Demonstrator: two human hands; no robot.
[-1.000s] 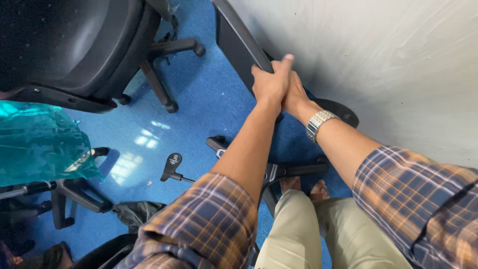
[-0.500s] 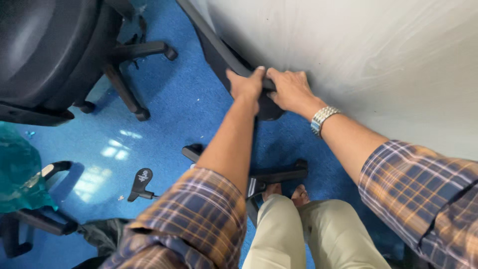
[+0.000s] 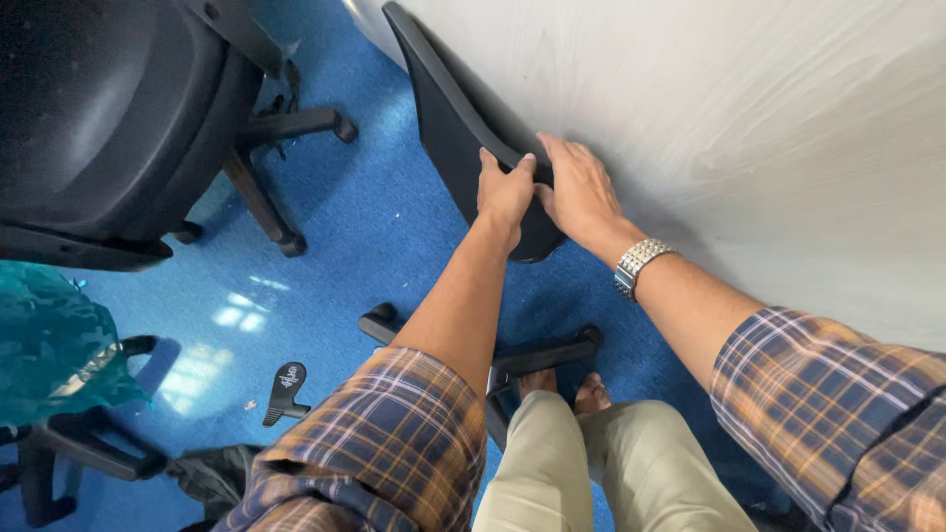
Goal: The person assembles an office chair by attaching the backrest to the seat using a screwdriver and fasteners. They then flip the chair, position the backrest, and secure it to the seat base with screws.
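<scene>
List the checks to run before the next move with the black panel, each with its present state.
1. Left hand grips black panel edge: ok.
2. Right hand on the panel: ok, grip strength cannot tell.
3. Panel leans against white wall: ok.
4. Bare feet beside chair base: not ok.
5. Small black part loose on blue floor: not ok.

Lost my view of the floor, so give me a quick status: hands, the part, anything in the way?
Left hand and right hand both gripping the black chair panel, leaned on the white wall. Chair base at the feet.
</scene>
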